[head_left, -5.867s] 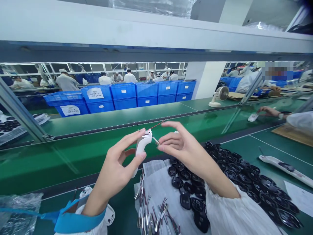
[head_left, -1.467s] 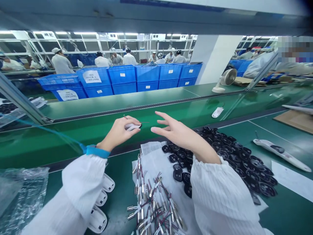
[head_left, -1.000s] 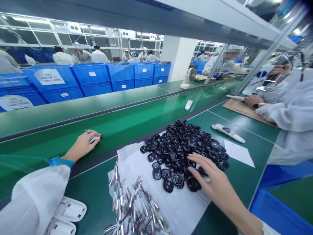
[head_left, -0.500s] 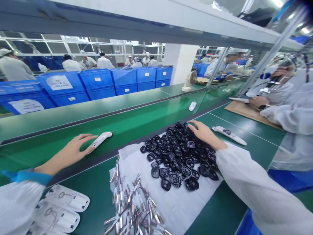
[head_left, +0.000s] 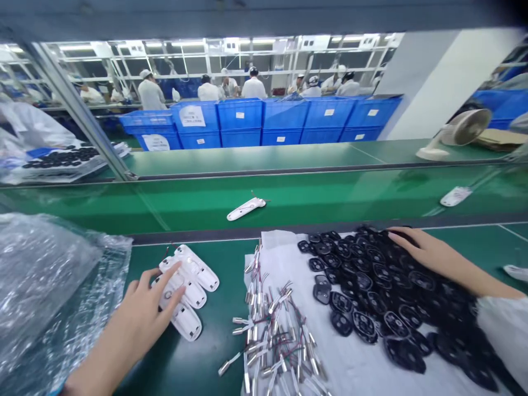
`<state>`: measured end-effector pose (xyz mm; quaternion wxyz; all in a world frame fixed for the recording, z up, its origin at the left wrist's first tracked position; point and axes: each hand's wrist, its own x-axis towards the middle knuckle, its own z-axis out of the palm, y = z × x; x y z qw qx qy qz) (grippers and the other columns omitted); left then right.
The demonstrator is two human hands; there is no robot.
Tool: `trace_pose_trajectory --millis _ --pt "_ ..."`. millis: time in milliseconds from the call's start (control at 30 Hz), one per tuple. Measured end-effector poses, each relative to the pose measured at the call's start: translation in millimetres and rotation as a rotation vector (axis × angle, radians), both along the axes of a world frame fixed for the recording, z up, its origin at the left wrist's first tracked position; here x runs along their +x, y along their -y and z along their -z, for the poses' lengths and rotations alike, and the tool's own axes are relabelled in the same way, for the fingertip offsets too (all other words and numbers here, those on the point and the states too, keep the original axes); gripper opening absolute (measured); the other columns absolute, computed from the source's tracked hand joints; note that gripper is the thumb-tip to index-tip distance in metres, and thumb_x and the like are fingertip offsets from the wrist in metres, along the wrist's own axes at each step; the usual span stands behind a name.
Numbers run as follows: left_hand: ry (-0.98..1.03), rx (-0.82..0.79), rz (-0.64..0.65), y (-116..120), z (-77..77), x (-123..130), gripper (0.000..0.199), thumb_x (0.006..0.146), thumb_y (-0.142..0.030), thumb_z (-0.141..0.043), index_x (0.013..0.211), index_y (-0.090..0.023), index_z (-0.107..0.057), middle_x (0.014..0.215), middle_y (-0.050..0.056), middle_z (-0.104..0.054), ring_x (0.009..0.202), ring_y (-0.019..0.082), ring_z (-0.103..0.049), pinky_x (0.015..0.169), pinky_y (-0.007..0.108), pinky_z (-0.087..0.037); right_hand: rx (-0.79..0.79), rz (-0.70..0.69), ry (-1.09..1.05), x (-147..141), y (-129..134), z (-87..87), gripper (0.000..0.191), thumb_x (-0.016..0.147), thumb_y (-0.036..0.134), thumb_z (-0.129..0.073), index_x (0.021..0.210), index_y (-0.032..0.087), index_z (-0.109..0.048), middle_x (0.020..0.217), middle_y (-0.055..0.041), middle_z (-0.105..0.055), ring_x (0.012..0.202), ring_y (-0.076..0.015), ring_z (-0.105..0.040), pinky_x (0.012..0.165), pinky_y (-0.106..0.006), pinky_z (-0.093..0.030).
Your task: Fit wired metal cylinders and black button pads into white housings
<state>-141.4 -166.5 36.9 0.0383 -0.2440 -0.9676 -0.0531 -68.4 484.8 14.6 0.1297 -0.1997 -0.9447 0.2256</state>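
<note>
Left grip [head_left: 144, 313] newly on shells [head_left: 193, 289], apparently

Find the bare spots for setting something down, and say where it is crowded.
Bare: the bench between the white shells and wired parts; the green strip between its middle shell and right shell. Crowded: the paper, wired parts left, black parts right; and around the left hand.

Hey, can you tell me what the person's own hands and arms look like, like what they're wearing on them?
Both the left hand and the right hand are bare, without gloves. The right arm wears a loose white sleeve. At the left wrist, a sliver of light blue band shows at the picture's bottom edge; any left sleeve is out of view.
</note>
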Motion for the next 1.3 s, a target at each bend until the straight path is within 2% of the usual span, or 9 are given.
trace_pose_trajectory --millis 100,267,433,500,667,767,867,1067,1300 --pt "0.089 0.086 -0.107 -7.6 -2.2 -3.3 0.053 0.106 -0.055 -0.032 0.149 -0.033 -0.056 0.143 0.013 -0.059 0.128 0.039 -0.055 0.097 0.053 -0.052 0.079 -0.049 -0.105 16.1 2.8 2.4 0.016 0.090 0.051 -0.057 0.090 0.040 -0.069 0.097 -0.0080 -0.076 0.095 -0.0383 -0.073 0.077 -0.047 -0.053" --pt "0.195 0.155 -0.007 5.4 -7.7 -26.5 0.054 0.103 -0.061 -0.036 0.142 -0.036 -0.062 0.152 0.007 -0.053 0.137 0.037 -0.050 0.108 0.050 -0.048 0.149 -0.100 -0.135 37.4 10.9 2.8 0.014 0.091 0.050 -0.057 0.088 0.042 -0.068 0.091 -0.0064 -0.074 0.086 -0.0383 -0.073 0.074 -0.049 -0.053" --pt "0.134 0.055 -0.041 -24.2 -38.0 -43.1 0.060 0.103 -0.054 -0.031 0.146 -0.025 -0.060 0.135 0.014 -0.060 0.128 0.036 -0.056 0.108 0.051 -0.046 0.283 -0.005 -0.013 32.3 45.9 -22.5 0.022 0.090 0.046 -0.053 0.091 0.034 -0.071 0.100 -0.0134 -0.075 0.086 -0.0426 -0.072 0.077 -0.054 -0.053" --pt "0.177 -0.043 -0.094 -51.5 -52.9 -44.6 0.059 0.105 -0.049 -0.027 0.150 -0.023 -0.055 0.122 0.015 -0.063 0.118 0.035 -0.062 0.102 0.049 -0.050 0.329 0.071 0.130 17.0 81.6 -43.1 0.028 0.086 0.042 -0.053 0.094 0.025 -0.073 0.105 -0.0216 -0.075 0.089 -0.0477 -0.072 0.079 -0.060 -0.053" --pt "0.217 -0.142 -0.169 -106.1 -66.9 -45.5 0.052 0.106 -0.043 -0.028 0.140 -0.024 -0.063 0.116 0.019 -0.062 0.100 0.040 -0.070 0.081 0.050 -0.055 0.146 -0.381 0.328 -39.7 217.4 -82.6 0.034 0.100 0.036 -0.044 0.117 0.027 -0.073 0.110 -0.0085 -0.079 0.099 -0.0318 -0.074 0.087 -0.042 -0.054" --pt "0.198 -0.188 -0.218 -116.6 -65.8 -47.1 0.051 0.106 -0.045 -0.030 0.138 -0.022 -0.064 0.117 0.022 -0.061 0.092 0.040 -0.072 0.078 0.049 -0.054 0.097 -0.481 0.361 -71.2 286.1 -80.3 0.027 0.101 0.038 -0.053 0.112 0.027 -0.076 0.100 -0.0057 -0.080 0.094 -0.0259 -0.075 0.082 -0.034 -0.052" --pt "0.172 -0.256 -0.233 -118.1 -66.0 -48.8 0.047 0.106 -0.044 -0.037 0.135 -0.020 -0.064 0.113 0.023 -0.063 0.104 0.042 -0.068 0.086 0.050 -0.051 0.081 -0.423 0.415 -91.4 320.5 -68.2 0.024 0.098 0.035 -0.061 0.098 0.016 -0.076 0.099 -0.0146 -0.079 0.097 -0.0282 -0.073 0.081 -0.035 -0.051" --pt "0.179 -0.336 -0.253 -113.5 -63.2 -54.8 0.036 0.103 -0.034 -0.047 0.133 -0.019 -0.062 0.107 0.022 -0.065 0.104 0.041 -0.068 0.087 0.047 -0.051 -0.060 -0.317 0.400 -97.1 324.5 -61.4 0.012 0.097 0.023 -0.064 0.097 0.015 -0.073 0.100 -0.0098 -0.077 0.098 -0.0242 -0.071 0.086 -0.038 -0.051" --pt "0.177 -0.284 -0.186 -104.7 -47.9 -75.3 0.040 0.100 -0.018 -0.043 0.137 -0.018 -0.058 0.118 0.021 -0.062 0.110 0.039 -0.065 0.090 0.044 -0.050 -0.419 -0.375 0.082 -90.7 298.2 -106.3 0.015 0.102 0.030 -0.057 0.091 0.021 -0.062 0.092 -0.0012 -0.078 0.085 -0.0154 -0.072 0.077 -0.024 -0.048"
